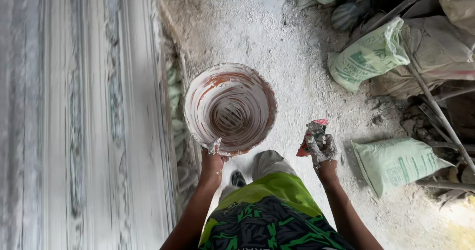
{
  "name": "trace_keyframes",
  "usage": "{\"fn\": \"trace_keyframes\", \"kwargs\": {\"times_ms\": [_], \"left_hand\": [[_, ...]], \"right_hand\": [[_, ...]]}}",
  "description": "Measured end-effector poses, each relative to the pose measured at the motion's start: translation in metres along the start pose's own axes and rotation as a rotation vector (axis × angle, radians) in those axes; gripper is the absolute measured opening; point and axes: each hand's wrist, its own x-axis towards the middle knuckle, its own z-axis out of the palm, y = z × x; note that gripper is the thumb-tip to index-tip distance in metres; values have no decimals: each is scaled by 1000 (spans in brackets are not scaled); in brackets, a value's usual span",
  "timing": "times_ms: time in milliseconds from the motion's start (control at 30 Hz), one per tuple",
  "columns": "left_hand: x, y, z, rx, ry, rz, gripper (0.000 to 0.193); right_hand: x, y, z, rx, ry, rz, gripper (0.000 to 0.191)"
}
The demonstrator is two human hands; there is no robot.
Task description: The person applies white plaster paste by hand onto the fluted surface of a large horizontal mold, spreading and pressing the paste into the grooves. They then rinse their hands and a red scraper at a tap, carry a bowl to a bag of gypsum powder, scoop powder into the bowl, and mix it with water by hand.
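My left hand (213, 157) grips the near rim of a round orange bowl (230, 108), whose inside is smeared with white plaster in rings. The bowl hangs tilted above the dusty floor, its opening facing me. My right hand (322, 150), caked in white plaster, is shut on a small red scraper (310, 135), also coated in plaster, and is held apart to the right of the bowl. My knee and green patterned shorts show below.
A long white moulded plaster surface (84, 116) fills the left side. Green and white sacks (368, 57) (396, 162) lie at the right, with rods (435, 106) and rubble. The floor (277, 37) is covered in white dust.
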Motion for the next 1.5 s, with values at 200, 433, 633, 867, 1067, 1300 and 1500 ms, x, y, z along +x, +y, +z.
{"fn": "trace_keyframes", "kwargs": {"times_ms": [200,433,633,867,1067,1300,1500], "left_hand": [[179,60,71,120,33,-32,44],[371,124,182,23,241,-194,38],[500,217,256,-89,162,-133,52],[728,332,351,-37,170,-136,58],[909,476,427,30,85,-34,67],[1128,575,515,-66,32,70,46],[1304,613,604,-166,222,52,42]], "right_hand": [[180,25,62,288,79,195,21],[441,-15,97,94,-96,77,19],[655,-62,151,97,-179,86,21],[901,-72,258,187,-158,45,24],[1091,-102,316,112,-110,98,24],[1311,-45,373,70,-108,214,24],[1553,-47,429,66,-202,209,30]]}}
